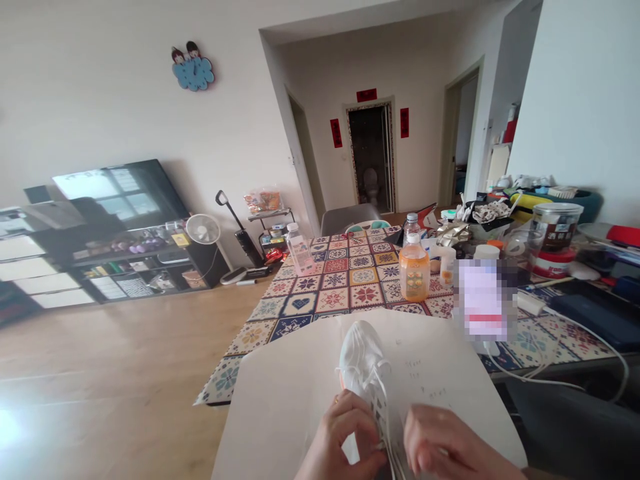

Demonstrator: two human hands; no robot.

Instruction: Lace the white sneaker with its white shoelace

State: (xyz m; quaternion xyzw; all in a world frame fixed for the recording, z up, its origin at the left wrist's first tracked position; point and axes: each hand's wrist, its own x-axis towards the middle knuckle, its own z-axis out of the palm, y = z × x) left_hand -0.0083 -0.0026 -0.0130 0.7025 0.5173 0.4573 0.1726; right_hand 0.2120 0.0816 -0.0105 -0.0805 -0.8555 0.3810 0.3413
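Observation:
A white sneaker (361,347) lies on a large white paper sheet (280,387), its toe pointing away from me. White shoelaces (381,400) cross its upper and trail down toward the bottom edge of the view. My left hand (345,433) is closed at the left side of the shoe, with thumb and forefinger pinched at the eyelet edge by the laces. Just right of the shoe, my right hand (440,440) has its fingers curled in. What those fingers hold, if anything, is hidden. The shoe's heel end is mostly out of sight.
Beyond the paper, a patterned tablecloth (333,280) carries an orange drink bottle (414,273) and a clear bottle (300,250). To the right are a blurred-out phone (483,300), a white cable (535,380), a lidded tub (555,233) and clutter.

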